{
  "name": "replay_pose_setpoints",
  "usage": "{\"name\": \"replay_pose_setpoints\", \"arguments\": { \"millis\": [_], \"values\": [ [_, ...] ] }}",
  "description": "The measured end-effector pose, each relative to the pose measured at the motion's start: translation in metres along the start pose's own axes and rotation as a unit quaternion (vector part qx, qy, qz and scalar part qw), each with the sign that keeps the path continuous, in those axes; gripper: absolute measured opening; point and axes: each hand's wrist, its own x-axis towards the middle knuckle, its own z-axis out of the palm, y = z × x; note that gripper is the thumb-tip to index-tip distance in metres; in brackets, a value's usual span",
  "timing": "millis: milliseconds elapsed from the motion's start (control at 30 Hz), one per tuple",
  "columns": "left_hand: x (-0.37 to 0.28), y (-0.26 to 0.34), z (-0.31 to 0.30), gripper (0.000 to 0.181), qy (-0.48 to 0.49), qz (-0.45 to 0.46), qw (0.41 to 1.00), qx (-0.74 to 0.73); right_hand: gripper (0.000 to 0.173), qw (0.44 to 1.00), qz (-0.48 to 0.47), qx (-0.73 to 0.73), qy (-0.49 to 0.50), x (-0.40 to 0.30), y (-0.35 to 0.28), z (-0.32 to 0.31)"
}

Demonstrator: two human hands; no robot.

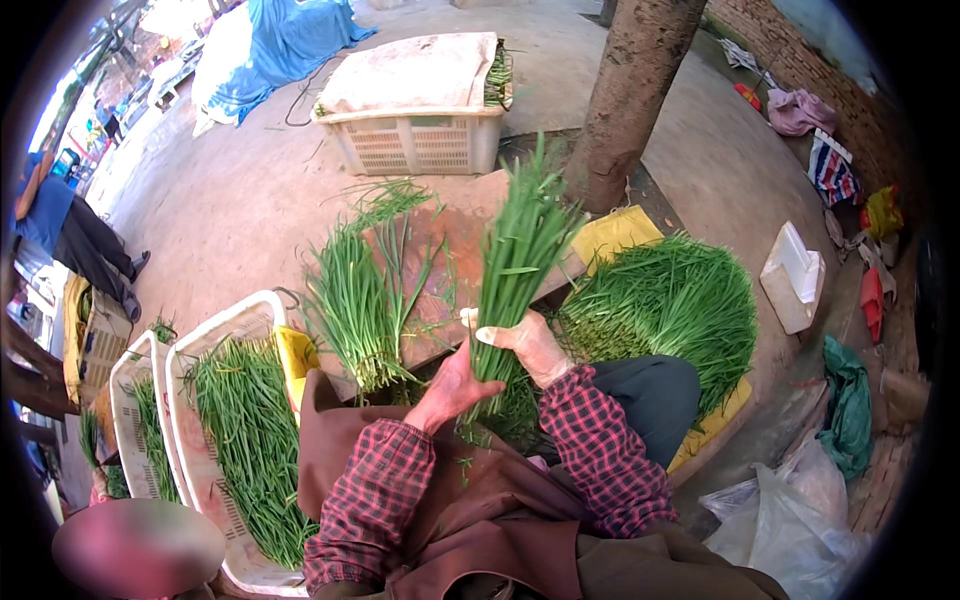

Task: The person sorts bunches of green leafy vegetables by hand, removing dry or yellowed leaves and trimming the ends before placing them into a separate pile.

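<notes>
Both my hands hold one upright bunch of long green chives (pixel 514 277) above my lap. My left hand (pixel 454 386) grips its lower part, and my right hand (pixel 525 345), which looks gloved, wraps it a little higher. Just left of the bunch, more chives (pixel 349 307) lie on a worn low board (pixel 427 247), their pale ends towards me. A large heap of chives (pixel 667 307) rests on yellow sheeting (pixel 619 229) to the right. Loose green bits lie on my brown apron (pixel 480 502).
White plastic crates (pixel 176 390) of chives stand at left, near a co-worker's hand (pixel 100 484). A cloth-covered crate (pixel 420 139) and a tree trunk (pixel 637 90) are ahead. A foam box (pixel 791 281) and plastic bags (pixel 780 525) lie right. A person (pixel 67 217) stands far left.
</notes>
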Motion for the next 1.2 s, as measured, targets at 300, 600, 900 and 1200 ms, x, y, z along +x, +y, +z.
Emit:
{"name": "replay_pose_setpoints", "arguments": {
  "millis": [300,600,900,1200],
  "values": [
    [0.055,0.107,-0.105,0.069,-0.044,0.042,0.995,-0.077,0.043,0.973,-0.164,-0.16,0.015,0.065,-0.065,0.032],
    [0.127,0.044,-0.079,0.075,0.049,0.152,0.968,-0.194,0.055,0.933,-0.037,-0.352,-0.061,0.119,0.006,-0.019],
    [0.136,0.098,-0.067,0.077,0.233,0.201,0.951,-0.031,0.051,0.871,-0.165,-0.461,0.033,0.128,0.008,-0.012],
    [0.148,0.08,-0.078,0.03,0.289,0.187,0.937,0.066,0.034,0.902,-0.099,-0.415,0.064,0.11,-0.035,0.007]
  ]
}}
